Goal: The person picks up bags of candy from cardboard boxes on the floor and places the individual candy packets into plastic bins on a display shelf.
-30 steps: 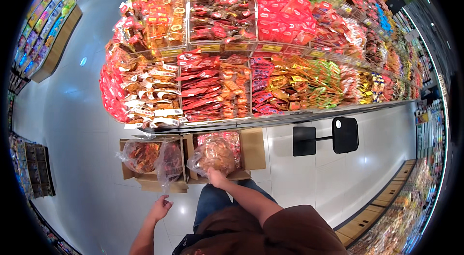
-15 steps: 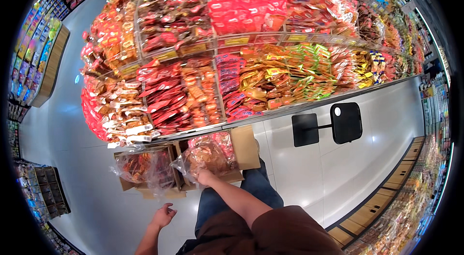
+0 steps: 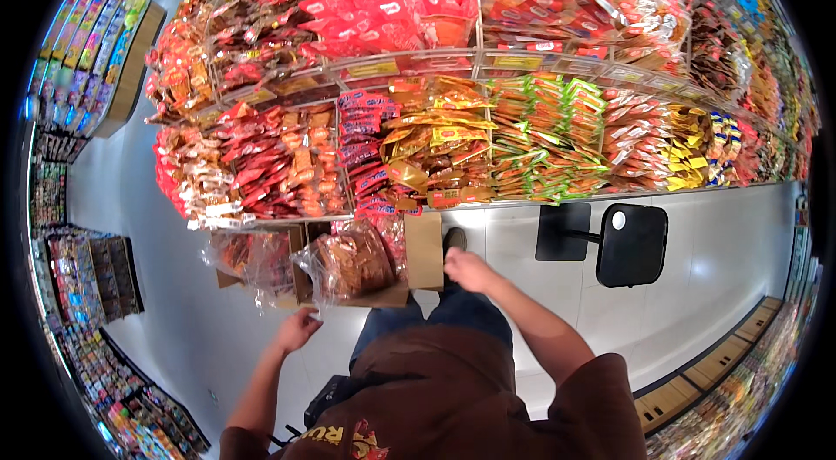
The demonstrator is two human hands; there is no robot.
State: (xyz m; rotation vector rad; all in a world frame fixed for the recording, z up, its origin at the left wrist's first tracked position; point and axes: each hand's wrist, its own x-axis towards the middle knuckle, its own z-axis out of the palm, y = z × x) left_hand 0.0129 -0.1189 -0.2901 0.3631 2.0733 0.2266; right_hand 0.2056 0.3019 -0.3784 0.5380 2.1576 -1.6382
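Note:
My right hand [image 3: 468, 271] hovers beside the raised flap [image 3: 425, 253] of an open cardboard box, its fingers loosely bent and nothing visible in them. Inside that box, a clear plastic bag [image 3: 353, 258] of reddish-brown snacks bulges over the near edge. Red packets [image 3: 390, 233] show behind the bag. My left hand [image 3: 298, 329] is held low with its fingers apart and empty, just below a second box. Crumpled clear plastic [image 3: 261, 273] spills from this second box, over reddish packets.
A tiered display [image 3: 418, 142] of wrapped snacks in clear bins rises beyond the boxes. To the right, a black stand [image 3: 631, 244] with a flat base stands on the pale floor. Shelves [image 3: 96, 277] line the left, and a low wooden cabinet row [image 3: 705, 364] curves along the lower right.
My right hand has left the plastic bag in the right box and moved right, past the flap. My left hand has risen slightly toward the left box. The view has shifted.

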